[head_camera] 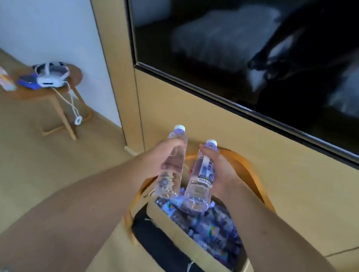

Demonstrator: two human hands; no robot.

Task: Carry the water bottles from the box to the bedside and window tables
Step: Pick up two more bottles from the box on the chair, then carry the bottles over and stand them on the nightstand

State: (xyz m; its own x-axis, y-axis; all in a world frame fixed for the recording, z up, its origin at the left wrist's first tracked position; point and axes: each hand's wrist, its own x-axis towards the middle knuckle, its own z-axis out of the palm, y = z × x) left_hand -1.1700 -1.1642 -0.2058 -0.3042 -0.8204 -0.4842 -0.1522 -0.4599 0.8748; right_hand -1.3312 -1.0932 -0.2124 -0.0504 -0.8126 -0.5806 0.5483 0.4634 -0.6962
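My left hand (161,156) grips a clear water bottle (169,178) with a white cap, held upright above the box. My right hand (219,171) grips a second clear bottle (200,185) with a white and blue label, also upright. Both bottles hang just over the open cardboard box (192,250), which is filled with several more water bottles (209,225) lying in a heap. The box sits on a wooden chair (245,166) with a dark seat.
A small round wooden side table (69,95) stands at the left with a white device, a cord and a blue item on it. A red-capped bottle (1,76) lies beside it. A large dark TV screen (256,43) hangs on the tan wall panel ahead.
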